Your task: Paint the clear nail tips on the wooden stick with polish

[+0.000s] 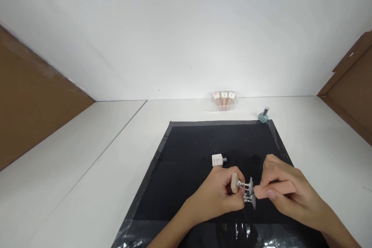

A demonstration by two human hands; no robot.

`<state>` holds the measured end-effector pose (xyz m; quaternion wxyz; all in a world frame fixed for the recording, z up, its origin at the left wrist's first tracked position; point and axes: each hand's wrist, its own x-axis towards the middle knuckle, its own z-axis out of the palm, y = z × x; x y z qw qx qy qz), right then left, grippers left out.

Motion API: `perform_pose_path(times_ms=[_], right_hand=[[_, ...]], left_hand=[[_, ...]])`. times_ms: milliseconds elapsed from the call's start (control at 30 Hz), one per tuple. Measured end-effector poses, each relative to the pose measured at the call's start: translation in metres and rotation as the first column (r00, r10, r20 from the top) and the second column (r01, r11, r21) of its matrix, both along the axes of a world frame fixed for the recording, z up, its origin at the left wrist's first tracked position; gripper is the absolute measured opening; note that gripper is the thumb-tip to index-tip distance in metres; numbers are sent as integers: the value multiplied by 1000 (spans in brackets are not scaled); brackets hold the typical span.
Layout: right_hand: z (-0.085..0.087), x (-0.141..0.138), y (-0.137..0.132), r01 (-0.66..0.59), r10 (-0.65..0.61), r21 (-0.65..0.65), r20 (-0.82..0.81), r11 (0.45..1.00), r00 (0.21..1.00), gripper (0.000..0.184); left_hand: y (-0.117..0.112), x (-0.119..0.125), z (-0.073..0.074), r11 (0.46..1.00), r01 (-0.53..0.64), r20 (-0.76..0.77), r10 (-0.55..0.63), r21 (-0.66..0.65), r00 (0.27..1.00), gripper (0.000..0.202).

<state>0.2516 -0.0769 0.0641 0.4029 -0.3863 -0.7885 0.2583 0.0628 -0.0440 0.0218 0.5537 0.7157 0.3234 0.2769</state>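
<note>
My left hand [216, 195] is closed in a pinch on a small cream block [235, 182] with short metal pins sticking out of it. My right hand [286, 190] is closed around a pink handle [274, 190] that ends in a small grey plate [251, 193]. The pins meet that plate between the two hands, low over the black mat [188, 186]. A second cream block with a grey stub [218, 160] lies on the mat just beyond my left hand.
A clear tray [223, 102] holding three pink-handled pieces with cream heads stands by the back wall. A teal base with a grey cylinder [263, 115] sits at the mat's far right corner. Brown panels flank the white table.
</note>
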Motion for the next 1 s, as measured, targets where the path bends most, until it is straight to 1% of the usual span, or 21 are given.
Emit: perform_pose_path(times_ms=[100,133,267,333,400,567,700,767,833,933,1000], right_hand=[[0,0,-1,66,-66,23,-11,998,998,24],[-1,0,-1,71,-71,22,-27,997,997,24],[-1,0,-2,-13,11,-38,-66,999,998,31],[0,0,-2,-16,13,-71,-46,997,999,31],[1,-1,-1,18,-20,-80,-23,997,1000,31],[2,-2,0,77,-77,-21,-3,997,997,24],[-1,0,0,110,-110,16,12,994,994,21],[-5,2,-1,137,-137,31,-5,990,991,19],[-9,3,-2,153,-151,19,-63,988,986,18],[-11,4,-2,90,-92,-25,-157,996,983,19],[-10,3,-1,21,-28,-47,-166,999,986,22]], left_hand=[[-1,0,2,1000,1,3,-1,18,1000,9],[-1,-1,2,1000,0,5,0,17,1000,9],[0,-1,3,1000,-4,11,4,11,1000,8],[0,-1,2,1000,-5,13,5,14,1000,9],[-1,0,2,1000,-6,11,6,15,1000,10],[-2,1,2,1000,-9,12,9,22,1000,11],[-3,0,3,1000,-10,12,10,18,1000,9],[-3,-1,2,1000,-9,11,9,15,1000,9],[-3,-3,1,1000,-6,15,6,8,1000,8],[-2,-4,-1,1000,-1,19,1,4,1000,9],[-2,-4,-1,1000,-8,17,8,9,1000,9]])
